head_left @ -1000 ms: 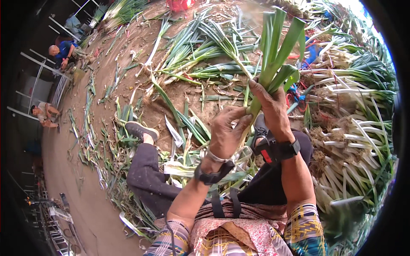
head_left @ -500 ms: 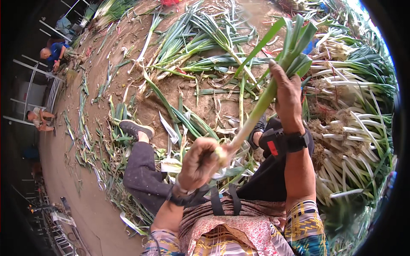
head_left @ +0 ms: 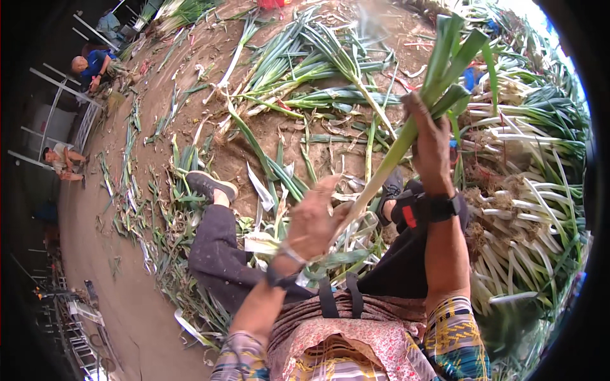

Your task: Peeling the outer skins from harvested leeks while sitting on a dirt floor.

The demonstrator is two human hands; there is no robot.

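My right hand is closed round the upper stalk of a leek. Its green leaves fan out above the fist, and the pale shaft slants down to the left. At the lower end of the shaft is my left hand, slightly smeared by motion, its fingers stretched out and apart. Those fingers lie against or just beside the white end; contact is unclear, and the root tip is partly hidden there. Below, between my legs, lie stripped leaves and peelings.
Bundled leeks with roots are heaped along the right. More loose leeks lie ahead on the dirt ground. Leaf scraps cover the left side. Two people sit far left near a white metal frame.
My left hand has gone from a closed grip near the leek's root end to outstretched fingers. The leek stands a little steeper, still in my right hand. The view has shifted slightly.
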